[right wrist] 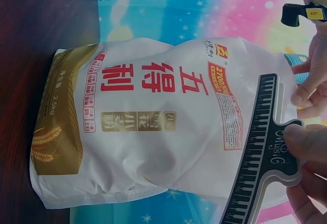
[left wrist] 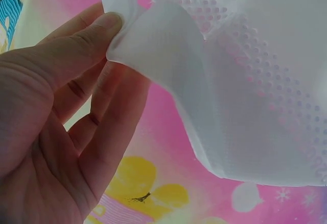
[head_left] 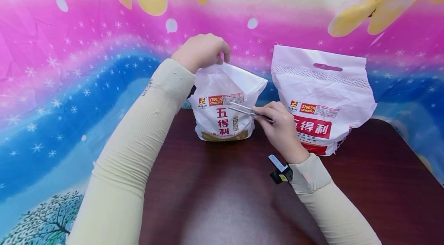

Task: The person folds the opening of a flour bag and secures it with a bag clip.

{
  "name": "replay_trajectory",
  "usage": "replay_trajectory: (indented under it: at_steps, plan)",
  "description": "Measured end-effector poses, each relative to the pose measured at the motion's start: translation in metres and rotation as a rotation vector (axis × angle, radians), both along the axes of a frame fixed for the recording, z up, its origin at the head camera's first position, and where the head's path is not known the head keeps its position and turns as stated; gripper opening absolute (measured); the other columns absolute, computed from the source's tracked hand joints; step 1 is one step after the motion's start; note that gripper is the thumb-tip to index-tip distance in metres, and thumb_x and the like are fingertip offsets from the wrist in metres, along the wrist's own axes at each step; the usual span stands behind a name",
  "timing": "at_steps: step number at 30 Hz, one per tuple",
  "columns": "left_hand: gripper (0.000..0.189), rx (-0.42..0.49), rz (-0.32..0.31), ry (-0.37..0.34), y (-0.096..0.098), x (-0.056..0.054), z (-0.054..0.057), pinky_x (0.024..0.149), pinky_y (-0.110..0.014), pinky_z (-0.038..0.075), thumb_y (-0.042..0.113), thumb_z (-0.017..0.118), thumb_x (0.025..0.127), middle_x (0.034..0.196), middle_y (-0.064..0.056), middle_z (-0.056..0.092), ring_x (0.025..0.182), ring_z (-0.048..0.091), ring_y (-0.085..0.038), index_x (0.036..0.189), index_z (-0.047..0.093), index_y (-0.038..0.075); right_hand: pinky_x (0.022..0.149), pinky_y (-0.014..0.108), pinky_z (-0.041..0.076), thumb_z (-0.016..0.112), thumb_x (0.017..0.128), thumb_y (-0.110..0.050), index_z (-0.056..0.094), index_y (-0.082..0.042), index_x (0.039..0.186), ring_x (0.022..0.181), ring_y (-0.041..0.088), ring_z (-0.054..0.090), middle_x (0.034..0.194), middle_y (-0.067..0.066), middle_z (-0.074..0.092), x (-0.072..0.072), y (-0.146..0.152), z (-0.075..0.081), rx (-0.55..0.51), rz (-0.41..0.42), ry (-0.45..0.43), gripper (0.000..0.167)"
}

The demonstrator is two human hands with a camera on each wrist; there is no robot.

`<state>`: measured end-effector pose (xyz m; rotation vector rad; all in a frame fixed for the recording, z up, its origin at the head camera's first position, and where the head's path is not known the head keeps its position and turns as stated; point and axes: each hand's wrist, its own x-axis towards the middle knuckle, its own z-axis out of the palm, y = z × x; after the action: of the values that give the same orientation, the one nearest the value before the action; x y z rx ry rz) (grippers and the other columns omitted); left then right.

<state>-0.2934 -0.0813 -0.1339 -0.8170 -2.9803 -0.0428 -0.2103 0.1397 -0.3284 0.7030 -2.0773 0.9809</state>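
Observation:
A white flour bag (head_left: 222,114) with red lettering and a gold base stands upright on the table. My left hand (head_left: 204,50) pinches its top edge between thumb and fingers; the left wrist view shows the bag's white top flap (left wrist: 245,127) hanging in folds from that pinch (left wrist: 102,45). In my right hand (head_left: 279,129) is a long black-and-white clip (right wrist: 250,152) printed with piano keys, gripped by its handle with the thumb on top. In the right wrist view the clip lies across the upper part of the bag front, below the left hand.
A second, larger white flour bag (head_left: 322,94) with a handle slot and a red label stands to the right, close behind the right hand. Both bags are near the back edge of the dark brown table (head_left: 222,198). A colourful printed cloth (head_left: 114,67) hangs behind.

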Motion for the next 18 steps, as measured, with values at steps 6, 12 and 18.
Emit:
replay_trajectory:
  at_steps: [6,12,18]
  plan:
    - [0.025,0.004,-0.008,0.004,-0.0014,-0.0007,-0.0011,0.099,-0.042,0.048,0.009,0.063,0.1,0.124,-0.005,0.066,0.113,0.057,-0.023,0.121,0.073,0.017,0.073,0.012,0.042,0.081,0.081,0.004,0.078,-0.001,0.108,0.086,0.021,0.058,0.092,0.011,0.071,0.0006,-0.0004,0.0016,-0.001,-0.004,0.033,0.028]
    - [0.025,0.012,-0.011,0.003,-0.003,-0.0016,-0.0036,0.099,-0.042,0.049,0.011,0.063,0.1,0.125,-0.005,0.066,0.113,0.057,-0.024,0.122,0.073,0.017,0.071,0.012,0.042,0.082,0.08,0.005,0.079,-0.001,0.105,0.083,0.02,0.058,0.089,0.011,0.071,0.0015,-0.0022,0.0042,-0.014,-0.005,0.083,0.026]
    - [0.024,0.02,-0.019,0.014,-0.0042,-0.0028,-0.0048,0.099,-0.042,0.048,0.011,0.063,0.101,0.125,-0.004,0.066,0.112,0.056,-0.024,0.122,0.073,0.017,0.069,0.016,0.042,0.081,0.081,0.005,0.079,-0.002,0.105,0.08,0.021,0.057,0.087,0.011,0.071,0.0017,-0.0036,0.0085,-0.034,-0.019,0.114,0.026]
